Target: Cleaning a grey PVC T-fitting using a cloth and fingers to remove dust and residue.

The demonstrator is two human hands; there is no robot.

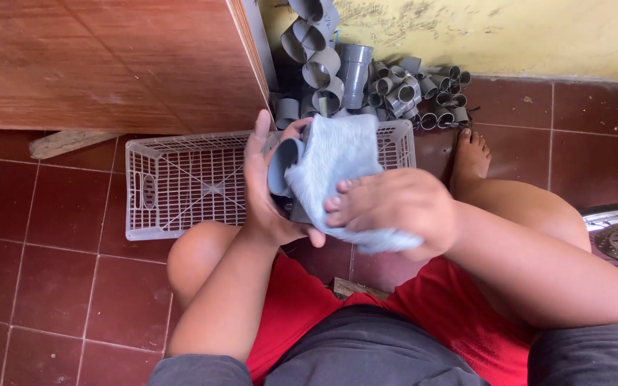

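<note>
Nearest, the right hand (395, 207) presses a pale blue cloth (341, 161) over a grey pipe fitting (284, 166), its grip clamped on the cloth. The left hand (266, 193) cradles that fitting at centre, grip closed around it. The step looks like wiping; turning the fitting would expose unwiped sides. Beyond lies a white plastic crate (194, 182); at 12 o'clock, piled grey fittings (395, 89) against the yellow wall (502, 32).

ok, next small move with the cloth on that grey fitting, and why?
Probably turn the grey pipe fitting a little in the left hand. The right hand presses the pale blue cloth over one side only, and the open socket end facing left is uncovered.
</note>
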